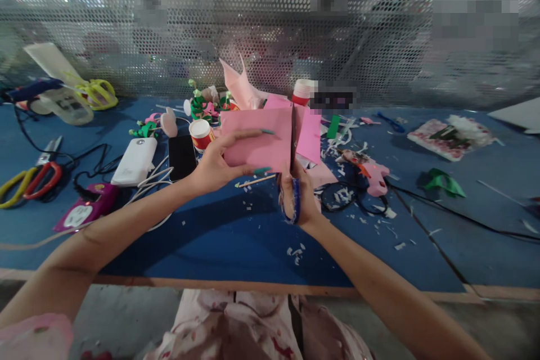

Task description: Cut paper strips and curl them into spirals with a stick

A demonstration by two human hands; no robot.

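Observation:
A flat pink sheet, likely paper or foam, is held up above the blue table by my left hand. The thumb and fingers of that hand grip it from its left side. My right hand is closed round the blue handles of a pair of scissors. Their dark blades point away from me and stand at the right part of the pink sheet, with a strip of pink beyond them. More pink sheets lie behind. A thin wooden stick rests on the table below the sheet.
A pink glue gun with a black cable lies at right, among white scraps. On the left are red-and-yellow scissors, a white power bank, a phone and a red tub. A perforated metal screen stands at the back.

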